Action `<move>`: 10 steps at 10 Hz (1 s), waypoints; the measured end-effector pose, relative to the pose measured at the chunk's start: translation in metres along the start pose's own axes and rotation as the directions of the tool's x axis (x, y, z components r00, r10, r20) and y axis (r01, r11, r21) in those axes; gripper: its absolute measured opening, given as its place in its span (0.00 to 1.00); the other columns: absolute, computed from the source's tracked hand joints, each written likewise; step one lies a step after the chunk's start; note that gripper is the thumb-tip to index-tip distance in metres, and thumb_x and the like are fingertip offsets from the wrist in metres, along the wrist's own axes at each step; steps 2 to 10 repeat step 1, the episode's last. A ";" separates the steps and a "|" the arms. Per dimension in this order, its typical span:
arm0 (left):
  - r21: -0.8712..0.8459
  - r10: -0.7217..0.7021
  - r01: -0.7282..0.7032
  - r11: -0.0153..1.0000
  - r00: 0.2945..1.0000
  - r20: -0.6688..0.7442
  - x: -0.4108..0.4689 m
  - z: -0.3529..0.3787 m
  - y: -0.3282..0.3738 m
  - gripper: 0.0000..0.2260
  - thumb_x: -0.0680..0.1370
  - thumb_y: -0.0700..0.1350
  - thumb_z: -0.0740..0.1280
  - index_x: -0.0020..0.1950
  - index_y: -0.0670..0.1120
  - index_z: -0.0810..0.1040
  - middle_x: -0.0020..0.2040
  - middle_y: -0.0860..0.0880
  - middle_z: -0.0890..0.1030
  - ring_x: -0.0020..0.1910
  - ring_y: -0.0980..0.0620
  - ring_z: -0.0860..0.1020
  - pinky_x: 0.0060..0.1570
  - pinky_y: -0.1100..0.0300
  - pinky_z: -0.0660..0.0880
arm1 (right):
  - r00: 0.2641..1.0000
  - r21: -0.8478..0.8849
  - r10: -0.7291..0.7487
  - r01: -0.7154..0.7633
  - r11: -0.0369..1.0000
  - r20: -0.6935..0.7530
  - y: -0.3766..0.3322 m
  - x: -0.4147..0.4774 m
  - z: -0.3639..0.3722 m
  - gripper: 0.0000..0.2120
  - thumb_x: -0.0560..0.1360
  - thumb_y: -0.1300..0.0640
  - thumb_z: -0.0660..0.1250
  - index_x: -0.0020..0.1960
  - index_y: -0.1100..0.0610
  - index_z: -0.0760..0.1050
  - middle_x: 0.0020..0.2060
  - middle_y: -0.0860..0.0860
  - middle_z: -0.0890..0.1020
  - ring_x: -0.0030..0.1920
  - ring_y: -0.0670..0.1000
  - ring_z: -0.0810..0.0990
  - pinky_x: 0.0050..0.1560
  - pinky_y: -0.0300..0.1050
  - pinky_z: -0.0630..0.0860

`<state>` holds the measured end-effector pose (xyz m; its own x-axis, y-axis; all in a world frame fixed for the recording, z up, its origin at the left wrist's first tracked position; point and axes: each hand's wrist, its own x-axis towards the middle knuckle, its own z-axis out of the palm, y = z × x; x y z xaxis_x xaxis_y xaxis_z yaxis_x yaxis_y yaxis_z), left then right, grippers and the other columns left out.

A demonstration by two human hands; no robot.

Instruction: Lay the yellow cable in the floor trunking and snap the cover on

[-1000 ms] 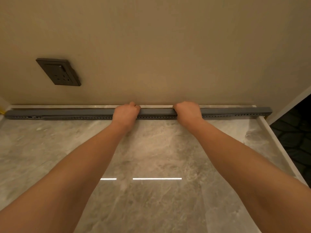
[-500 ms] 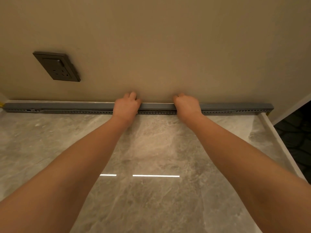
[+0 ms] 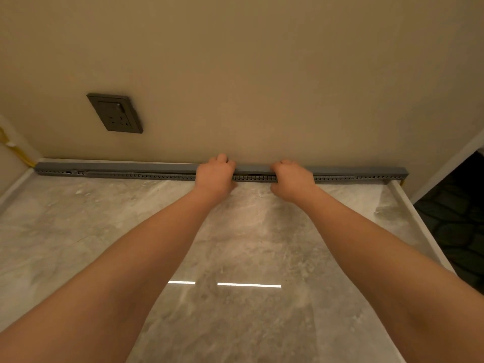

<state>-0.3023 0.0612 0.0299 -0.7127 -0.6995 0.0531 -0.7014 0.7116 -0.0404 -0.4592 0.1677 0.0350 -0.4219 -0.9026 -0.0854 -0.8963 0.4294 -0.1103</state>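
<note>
Firstly, left hand: my fingers are curled over the grey cover, gripping it; the fingertips are hidden on the wall side.
Right hand: same grip a little further along the cover, thumb low at the front.
Floor trunking: grey, slotted, lying along the foot of the wall. Between my hands a thin dark line shows under the cover; I cannot tell whether it is seated there.
Yellow cable: seen only at the left corner, plus a sliver at the trunking's right end; the run inside is hidden.
Socket: dark, on the wall, upper left.
Floor: glossy marble.
</note>
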 end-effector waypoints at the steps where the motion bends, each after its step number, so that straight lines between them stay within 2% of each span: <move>1: -0.047 -0.036 0.036 0.998 0.999 -0.015 -0.013 -0.009 0.009 0.21 0.78 0.55 0.66 0.68 0.48 0.71 0.61 0.46 0.75 0.58 0.44 0.77 0.48 0.51 0.76 | 0.999 0.018 0.033 -0.033 0.999 -0.008 -0.006 -0.014 -0.003 0.20 0.74 0.53 0.65 0.66 0.55 0.72 0.61 0.56 0.77 0.60 0.59 0.75 0.53 0.53 0.76; 10: -0.047 -0.036 0.036 0.998 0.999 -0.015 -0.013 -0.009 0.009 0.21 0.78 0.55 0.66 0.68 0.48 0.71 0.61 0.46 0.75 0.58 0.44 0.77 0.48 0.51 0.76 | 0.999 0.018 0.033 -0.033 0.999 -0.008 -0.006 -0.014 -0.003 0.20 0.74 0.53 0.65 0.66 0.55 0.72 0.61 0.56 0.77 0.60 0.59 0.75 0.53 0.53 0.76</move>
